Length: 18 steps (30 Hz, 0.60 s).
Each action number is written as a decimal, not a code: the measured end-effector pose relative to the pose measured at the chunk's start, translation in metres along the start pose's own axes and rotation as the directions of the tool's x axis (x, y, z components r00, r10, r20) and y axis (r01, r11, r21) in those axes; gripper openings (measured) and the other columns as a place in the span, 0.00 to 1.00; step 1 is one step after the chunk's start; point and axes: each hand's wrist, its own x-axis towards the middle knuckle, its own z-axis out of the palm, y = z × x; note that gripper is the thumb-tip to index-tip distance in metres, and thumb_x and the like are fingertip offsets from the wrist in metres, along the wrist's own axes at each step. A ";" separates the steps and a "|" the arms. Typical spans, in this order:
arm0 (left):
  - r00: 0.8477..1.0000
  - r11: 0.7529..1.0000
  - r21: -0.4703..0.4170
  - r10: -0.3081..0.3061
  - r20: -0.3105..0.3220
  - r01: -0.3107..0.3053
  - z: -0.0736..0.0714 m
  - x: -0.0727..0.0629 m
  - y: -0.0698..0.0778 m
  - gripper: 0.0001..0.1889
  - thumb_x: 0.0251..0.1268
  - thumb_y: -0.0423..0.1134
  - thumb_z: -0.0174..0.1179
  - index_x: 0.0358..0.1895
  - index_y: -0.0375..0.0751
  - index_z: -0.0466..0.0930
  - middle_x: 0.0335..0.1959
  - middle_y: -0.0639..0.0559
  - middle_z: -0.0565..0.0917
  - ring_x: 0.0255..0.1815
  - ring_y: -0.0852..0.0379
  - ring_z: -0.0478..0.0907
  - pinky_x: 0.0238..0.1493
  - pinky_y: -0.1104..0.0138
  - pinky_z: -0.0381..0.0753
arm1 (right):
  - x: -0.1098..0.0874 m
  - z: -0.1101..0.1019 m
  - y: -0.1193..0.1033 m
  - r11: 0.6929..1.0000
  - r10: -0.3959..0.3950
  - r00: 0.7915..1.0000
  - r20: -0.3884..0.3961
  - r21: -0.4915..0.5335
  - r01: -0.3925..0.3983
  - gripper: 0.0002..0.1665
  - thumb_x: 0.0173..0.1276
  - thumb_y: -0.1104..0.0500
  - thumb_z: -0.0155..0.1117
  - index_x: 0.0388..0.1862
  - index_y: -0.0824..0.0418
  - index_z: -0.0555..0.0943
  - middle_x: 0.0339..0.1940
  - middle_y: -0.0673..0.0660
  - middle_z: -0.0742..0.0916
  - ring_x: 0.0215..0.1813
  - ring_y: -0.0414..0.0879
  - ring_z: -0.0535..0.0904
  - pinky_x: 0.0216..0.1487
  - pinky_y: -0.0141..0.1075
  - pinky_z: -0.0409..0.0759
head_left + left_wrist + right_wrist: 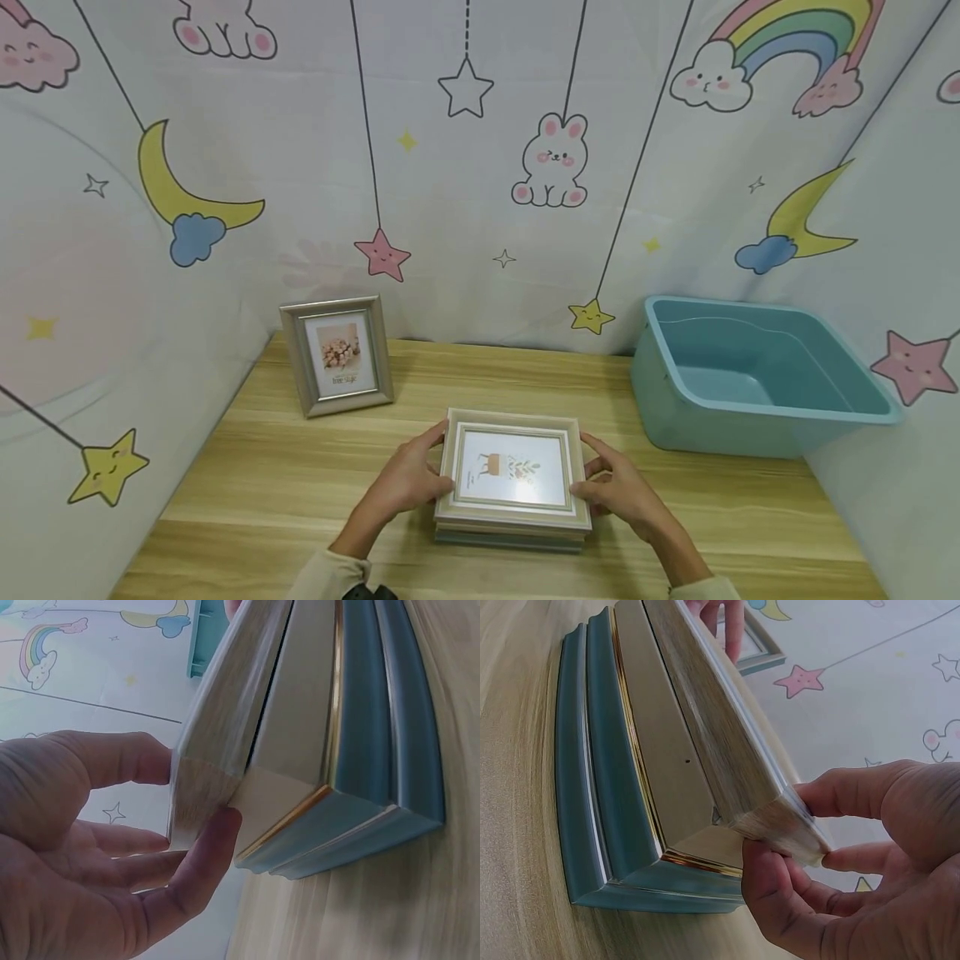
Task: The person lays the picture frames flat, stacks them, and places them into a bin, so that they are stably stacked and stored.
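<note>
Both hands hold the top picture frame (513, 468) of a stack, a pale wood-toned frame lying face up with a small plant print inside. My left hand (407, 477) pinches its left side, thumb on the front edge and fingers underneath. At the opposite side, my right hand (624, 493) grips it the same way. In the left wrist view, a cream frame (296, 712) lies directly beneath, with blue-grey frames (364, 712) under that. Fingertips of the right hand reach into the seam below the top frame in the right wrist view.
A silver-toned picture frame (381, 358) with a flower photo stands upright at the back left of the wooden table (247, 492). A blue-green plastic tub (712, 429) sits at the back right. Behind hangs a white cloth (465, 192) printed with stars, moons and rabbits.
</note>
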 end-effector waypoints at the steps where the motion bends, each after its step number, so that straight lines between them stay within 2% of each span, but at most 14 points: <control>1: 1.000 1.000 -0.005 0.000 0.002 0.000 0.000 0.000 0.000 0.47 0.45 0.20 0.64 0.75 0.29 0.57 0.69 0.27 0.71 0.24 0.57 0.83 0.20 0.67 0.79 | 0.000 0.000 0.000 1.000 0.002 1.000 0.001 0.000 -0.002 0.53 0.63 0.66 0.70 0.80 0.65 0.52 0.43 0.61 0.74 0.34 0.45 0.79 0.32 0.43 0.84; 5: 1.000 1.000 -0.023 -0.001 0.004 0.001 -0.003 -0.002 -0.002 0.47 0.46 0.21 0.65 0.75 0.29 0.57 0.68 0.26 0.70 0.23 0.56 0.83 0.20 0.66 0.80 | 0.003 0.001 0.000 1.000 0.013 1.000 0.002 -0.005 -0.013 0.53 0.62 0.66 0.70 0.80 0.65 0.52 0.43 0.62 0.74 0.34 0.46 0.79 0.33 0.45 0.84; 8: 1.000 0.999 -0.025 -0.024 -0.011 0.024 -0.006 -0.004 -0.004 0.46 0.51 0.26 0.68 0.76 0.31 0.57 0.66 0.26 0.72 0.31 0.50 0.85 0.25 0.62 0.83 | 0.004 0.000 -0.001 1.000 0.020 1.000 -0.010 -0.020 -0.020 0.52 0.63 0.64 0.70 0.80 0.63 0.52 0.48 0.66 0.75 0.39 0.48 0.80 0.37 0.48 0.86; 11: 0.995 0.997 0.003 -0.072 -0.070 0.072 -0.013 -0.007 -0.008 0.44 0.57 0.36 0.70 0.76 0.35 0.58 0.63 0.29 0.76 0.44 0.42 0.85 0.34 0.56 0.85 | 0.006 -0.004 -0.005 0.998 0.006 0.999 -0.053 -0.058 -0.009 0.50 0.66 0.61 0.68 0.80 0.62 0.52 0.56 0.71 0.74 0.50 0.54 0.80 0.44 0.50 0.86; 13: 0.987 0.994 0.040 -0.096 -0.130 0.102 -0.019 -0.008 -0.012 0.43 0.60 0.42 0.70 0.76 0.37 0.59 0.61 0.32 0.78 0.52 0.38 0.82 0.39 0.53 0.84 | 0.009 -0.007 -0.011 0.995 -0.014 0.995 -0.098 -0.102 0.004 0.47 0.68 0.60 0.66 0.80 0.62 0.53 0.61 0.72 0.72 0.58 0.59 0.76 0.51 0.49 0.83; 15: 0.977 0.991 0.057 -0.110 -0.184 0.123 -0.025 -0.008 -0.016 0.42 0.62 0.43 0.69 0.77 0.38 0.58 0.61 0.32 0.78 0.55 0.35 0.79 0.42 0.50 0.83 | 0.013 -0.011 -0.018 0.986 -0.048 0.989 -0.142 -0.163 0.024 0.45 0.69 0.59 0.65 0.79 0.62 0.55 0.63 0.73 0.72 0.62 0.62 0.73 0.54 0.49 0.81; 18: 0.962 0.989 0.053 -0.119 -0.247 0.136 -0.035 -0.007 -0.025 0.41 0.64 0.42 0.67 0.77 0.37 0.56 0.63 0.29 0.74 0.58 0.31 0.76 0.47 0.46 0.82 | 0.025 -0.013 -0.034 0.966 -0.105 0.981 -0.165 -0.249 0.062 0.41 0.70 0.59 0.64 0.78 0.62 0.60 0.64 0.72 0.74 0.65 0.64 0.71 0.59 0.51 0.78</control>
